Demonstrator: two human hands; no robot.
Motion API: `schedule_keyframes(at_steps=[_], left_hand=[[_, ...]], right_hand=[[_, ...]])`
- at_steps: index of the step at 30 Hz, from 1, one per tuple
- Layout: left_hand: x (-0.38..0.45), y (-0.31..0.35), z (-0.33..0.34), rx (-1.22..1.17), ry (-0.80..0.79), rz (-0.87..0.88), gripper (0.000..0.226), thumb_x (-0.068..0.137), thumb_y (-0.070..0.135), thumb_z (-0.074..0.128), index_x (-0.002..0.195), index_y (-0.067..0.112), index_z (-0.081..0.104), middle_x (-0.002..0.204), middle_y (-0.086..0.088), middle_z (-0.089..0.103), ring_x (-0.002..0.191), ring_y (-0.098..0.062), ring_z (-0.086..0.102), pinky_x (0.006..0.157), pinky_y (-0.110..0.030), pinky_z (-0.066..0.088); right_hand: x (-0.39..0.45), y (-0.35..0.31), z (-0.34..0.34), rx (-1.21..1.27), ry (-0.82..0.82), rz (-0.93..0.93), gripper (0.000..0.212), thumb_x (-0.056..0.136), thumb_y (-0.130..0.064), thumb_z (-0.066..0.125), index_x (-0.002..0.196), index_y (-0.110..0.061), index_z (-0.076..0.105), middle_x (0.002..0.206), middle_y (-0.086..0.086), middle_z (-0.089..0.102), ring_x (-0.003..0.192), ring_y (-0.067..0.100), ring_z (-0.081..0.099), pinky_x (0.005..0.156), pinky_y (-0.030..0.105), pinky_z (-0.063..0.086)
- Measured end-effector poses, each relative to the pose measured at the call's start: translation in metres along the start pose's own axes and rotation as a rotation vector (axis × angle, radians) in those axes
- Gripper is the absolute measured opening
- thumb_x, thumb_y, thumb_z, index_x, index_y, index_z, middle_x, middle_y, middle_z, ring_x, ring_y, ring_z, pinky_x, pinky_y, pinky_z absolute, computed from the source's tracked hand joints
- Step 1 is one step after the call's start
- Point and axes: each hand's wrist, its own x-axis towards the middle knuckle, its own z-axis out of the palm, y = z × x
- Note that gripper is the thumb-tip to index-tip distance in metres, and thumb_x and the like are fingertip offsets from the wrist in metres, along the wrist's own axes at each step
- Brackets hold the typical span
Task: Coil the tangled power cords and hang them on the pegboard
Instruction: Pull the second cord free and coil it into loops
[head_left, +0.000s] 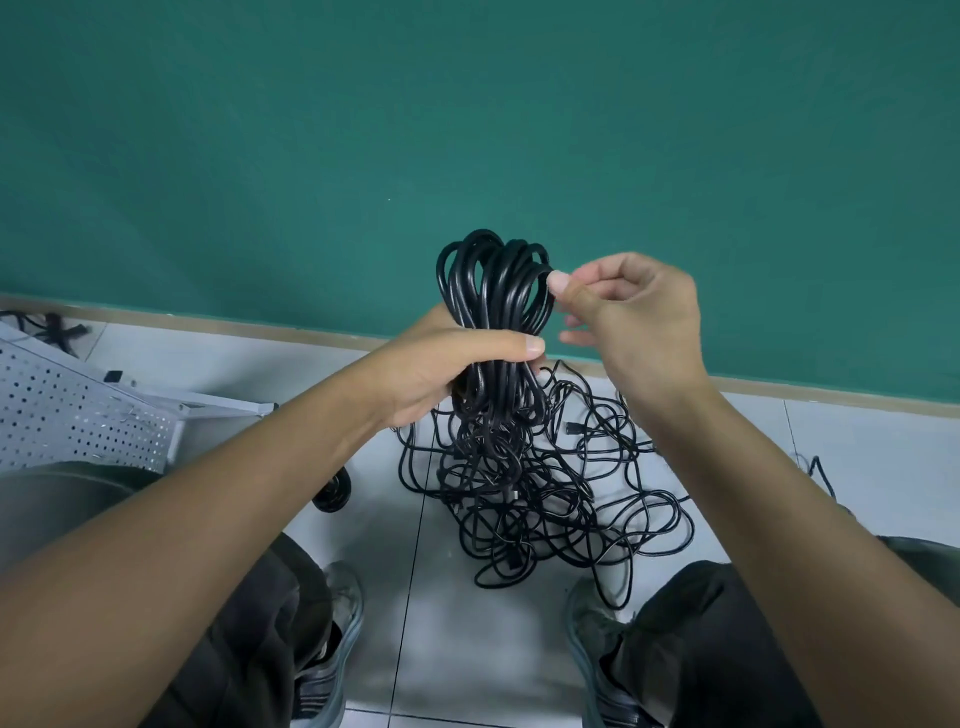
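Left hand clamps the gathered coil at mid-height while right hand fingers pinch its top loop; lay each new turn evenly, drawing slack gently from the floor tangle.

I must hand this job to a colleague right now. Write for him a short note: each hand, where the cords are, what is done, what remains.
Left hand: holds the half-made coil of black cord by its middle, its grip closed around the loops.
Right hand: pinches the top of one loop.
Tangled cords: on the tiled floor between the feet, running up into the coil.
Pegboard: at the left, low beside the person.
Done: several loops gathered.
Left: finish coiling, untangle the pile, hang the coils on the pegboard.
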Motion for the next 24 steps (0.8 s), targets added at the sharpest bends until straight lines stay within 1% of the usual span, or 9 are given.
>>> schedule_keyframes(at_steps=[3, 6, 8, 9, 11, 16, 19, 22, 24], left_hand=[[0.003, -0.003, -0.001, 0.133, 0.012, 0.070, 0.046, 0.078, 0.016, 0.082, 0.122, 0.011, 0.068, 0.119, -0.013, 0.073, 0.112, -0.023, 0.070, 0.102, -0.036, 0.052], [0.002, -0.004, 0.000, 0.207, 0.016, 0.076, 0.049, 0.074, 0.018, 0.084, 0.121, 0.015, 0.071, 0.118, -0.009, 0.074, 0.116, -0.023, 0.069, 0.106, -0.038, 0.051], [0.001, -0.004, 0.001, 0.253, -0.001, 0.084, 0.042, 0.077, 0.015, 0.083, 0.117, 0.015, 0.072, 0.114, -0.007, 0.076, 0.113, -0.020, 0.070, 0.105, -0.037, 0.053], [0.001, -0.002, 0.003, 0.279, -0.015, 0.089, 0.037, 0.080, 0.011, 0.083, 0.115, 0.016, 0.072, 0.112, -0.006, 0.076, 0.111, -0.019, 0.070, 0.102, -0.034, 0.054], [-0.001, 0.001, 0.008, 0.317, -0.057, 0.106, 0.033, 0.084, 0.004, 0.080, 0.113, 0.016, 0.072, 0.111, -0.006, 0.076, 0.110, -0.019, 0.070, 0.098, -0.030, 0.055], [-0.001, 0.000, 0.016, 0.441, -0.058, 0.130, 0.025, 0.084, 0.009, 0.080, 0.103, 0.001, 0.066, 0.103, -0.022, 0.070, 0.100, -0.033, 0.068, 0.093, -0.049, 0.053], [-0.001, -0.003, 0.017, 0.495, -0.051, 0.138, 0.024, 0.082, 0.014, 0.081, 0.094, 0.004, 0.064, 0.093, -0.020, 0.068, 0.081, -0.021, 0.067, 0.083, -0.049, 0.054], [0.000, -0.006, 0.018, 0.489, -0.050, 0.144, 0.024, 0.081, 0.016, 0.081, 0.088, 0.006, 0.061, 0.083, -0.017, 0.064, 0.073, -0.012, 0.059, 0.072, -0.047, 0.053], [-0.001, -0.005, 0.018, 0.470, -0.050, 0.143, 0.022, 0.081, 0.015, 0.081, 0.082, 0.011, 0.060, 0.072, -0.004, 0.061, 0.070, -0.008, 0.057, 0.065, -0.038, 0.050]], right_hand=[[0.000, -0.010, -0.003, 0.142, -0.186, 0.152, 0.032, 0.104, -0.037, 0.056, 0.118, -0.008, 0.059, 0.082, 0.011, 0.077, 0.081, 0.020, 0.076, 0.080, 0.033, 0.063], [0.001, -0.018, -0.010, 0.239, -0.494, 0.277, 0.053, 0.104, -0.057, 0.036, 0.146, -0.025, 0.040, 0.110, 0.024, 0.074, 0.104, 0.030, 0.074, 0.101, 0.041, 0.056], [-0.002, -0.019, -0.012, 0.368, -0.671, 0.312, 0.054, 0.104, -0.061, 0.028, 0.151, -0.035, 0.035, 0.125, 0.027, 0.068, 0.117, 0.035, 0.068, 0.108, 0.042, 0.050], [-0.003, -0.018, -0.013, 0.418, -0.712, 0.312, 0.055, 0.104, -0.061, 0.026, 0.151, -0.034, 0.037, 0.129, 0.026, 0.066, 0.122, 0.036, 0.066, 0.110, 0.042, 0.049], [-0.004, -0.016, -0.011, 0.452, -0.739, 0.303, 0.058, 0.105, -0.059, 0.027, 0.150, -0.026, 0.043, 0.136, 0.020, 0.064, 0.127, 0.032, 0.062, 0.112, 0.043, 0.046], [-0.006, -0.009, -0.008, 0.486, -0.743, 0.343, 0.059, 0.105, -0.056, 0.031, 0.149, -0.021, 0.049, 0.140, 0.017, 0.062, 0.131, 0.031, 0.060, 0.112, 0.046, 0.045], [-0.006, -0.007, -0.005, 0.521, -0.733, 0.380, 0.059, 0.105, -0.055, 0.033, 0.149, -0.019, 0.049, 0.141, 0.017, 0.061, 0.133, 0.031, 0.058, 0.113, 0.048, 0.044], [-0.007, -0.007, -0.003, 0.586, -0.701, 0.407, 0.058, 0.105, -0.051, 0.036, 0.147, -0.013, 0.050, 0.142, 0.017, 0.061, 0.136, 0.031, 0.056, 0.114, 0.048, 0.044], [-0.008, -0.008, -0.001, 0.615, -0.683, 0.398, 0.055, 0.106, -0.046, 0.037, 0.145, -0.010, 0.050, 0.141, 0.018, 0.061, 0.136, 0.030, 0.055, 0.115, 0.047, 0.043]])
